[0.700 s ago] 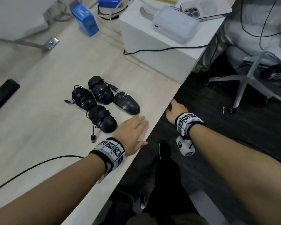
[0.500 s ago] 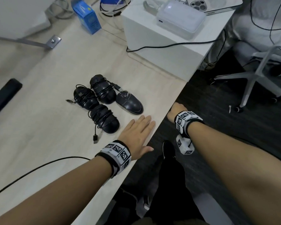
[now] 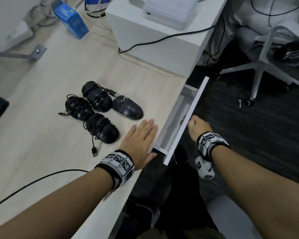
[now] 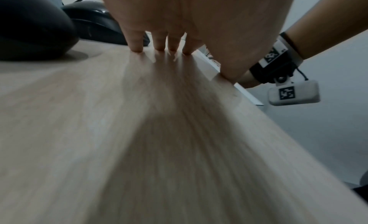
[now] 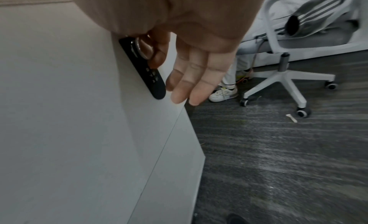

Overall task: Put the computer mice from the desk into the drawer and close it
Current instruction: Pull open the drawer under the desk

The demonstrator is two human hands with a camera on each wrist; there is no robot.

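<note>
The right hand (image 3: 198, 129) is down at the white front panel of the drawer (image 3: 186, 121), below the desk edge. In the right wrist view its thumb and forefinger pinch a round metal knob (image 5: 139, 49) set on a black oval plate (image 5: 146, 70) on that panel, while the other three fingers (image 5: 191, 79) hang loosely extended just off the panel. The drawer stands partly pulled out from the desk (image 3: 41, 152), its pale grey inside showing as a narrow strip between the desk edge and the front panel; what can be seen of the inside holds nothing.

The left hand (image 3: 139, 139) lies flat, palm down, on the desk right at the edge beside the drawer, fingers straight and together; the left wrist view shows the fingertips (image 4: 137, 46) pressed on the wood, gripping nothing.

Four black computer mice (image 3: 100, 111) sit in a tight cluster on the desk, just beyond the left hand and further from the drawer. Three are wrapped in their own cables; the fourth, nearest the drawer, is bare and glossy. A loose USB plug (image 3: 94, 150) trails from the nearest wrapped mouse.

Past the mice on the desk, a white box (image 3: 155, 42) carries a small white device (image 3: 169, 11), with a blue carton (image 3: 71, 18) beside it. A white office chair (image 3: 269, 62) stands on the dark floor beyond the drawer.
</note>
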